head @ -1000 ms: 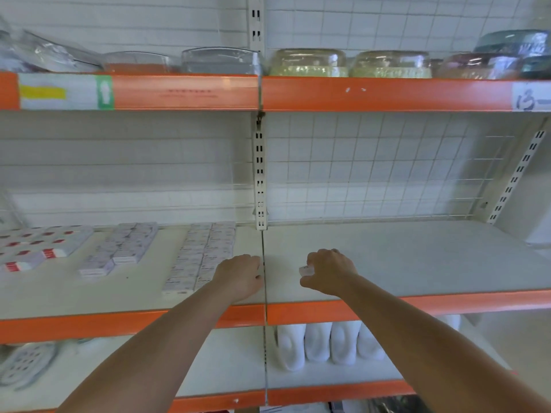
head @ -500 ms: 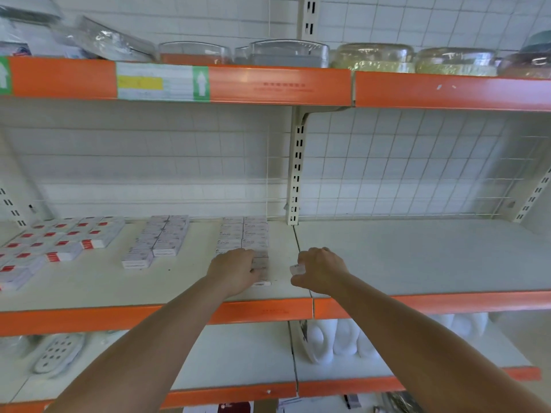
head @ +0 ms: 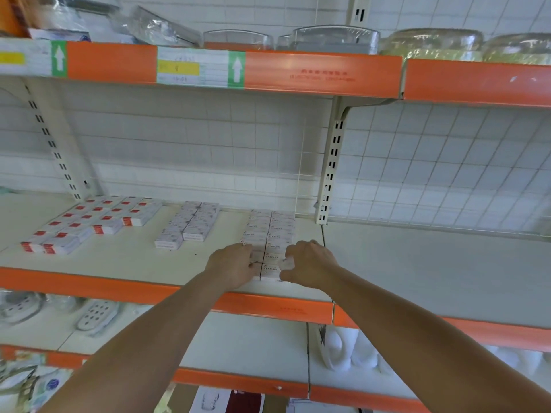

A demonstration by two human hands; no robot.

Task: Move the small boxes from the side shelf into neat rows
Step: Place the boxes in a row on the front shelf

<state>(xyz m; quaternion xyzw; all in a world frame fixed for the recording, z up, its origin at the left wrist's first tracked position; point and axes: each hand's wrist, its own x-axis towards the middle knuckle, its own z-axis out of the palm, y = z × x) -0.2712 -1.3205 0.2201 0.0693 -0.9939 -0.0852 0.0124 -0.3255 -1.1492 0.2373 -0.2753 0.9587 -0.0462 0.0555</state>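
Note:
Two rows of small white staple boxes (head: pixel 269 234) run front to back on the cream middle shelf (head: pixel 134 257), just left of the upright post. My left hand (head: pixel 234 263) rests curled on the front boxes of the left row. My right hand (head: pixel 308 263) sits at the front right of the rows, fingers closed on a small white box (head: pixel 286 262) held beside the front box (head: pixel 269 271) marked STAPLES. To the right lies the grey side shelf (head: pixel 432 263), with no boxes showing on it.
More small white boxes (head: pixel 189 226) form two short rows to the left, and red-marked white boxes (head: pixel 89 222) lie further left. Wrapped dishes (head: pixel 334 40) stand on the top shelf. White bottles (head: pixel 343 350) sit on the shelf below. A slotted post (head: pixel 331 174) divides the shelves.
The view has swung left and both hands have moved left from the side shelf's edge to the front of the staple box rows. The right hand kept its small box throughout.

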